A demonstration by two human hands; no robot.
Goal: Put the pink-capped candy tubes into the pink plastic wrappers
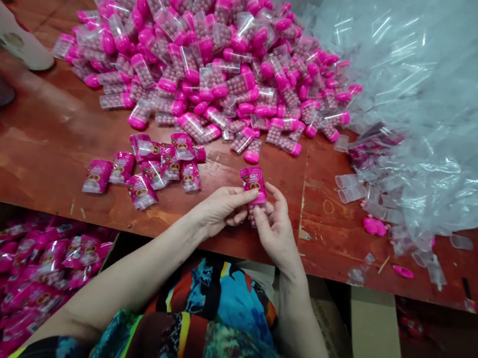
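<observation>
Above the table's front edge, my left hand [225,206] pinches a pink printed wrapper sleeve [252,178] between thumb and fingers. My right hand [274,225] grips the lower end of a small clear container of pink candy balls [255,211], over which the sleeve sits. How far the sleeve covers the container is partly hidden by my fingers. Left of my hands lies a small group of sleeved candy containers [154,171]. Just beyond my hands rises a big heap of clear candy containers with pink caps [205,56].
A mound of clear plastic pieces [435,115] fills the right side, with pink wrappers [374,144] at its edge. Below the table [38,162], a box at left holds wrapped candy packs [38,267]. Cardboard flaps [373,332] stand at lower right.
</observation>
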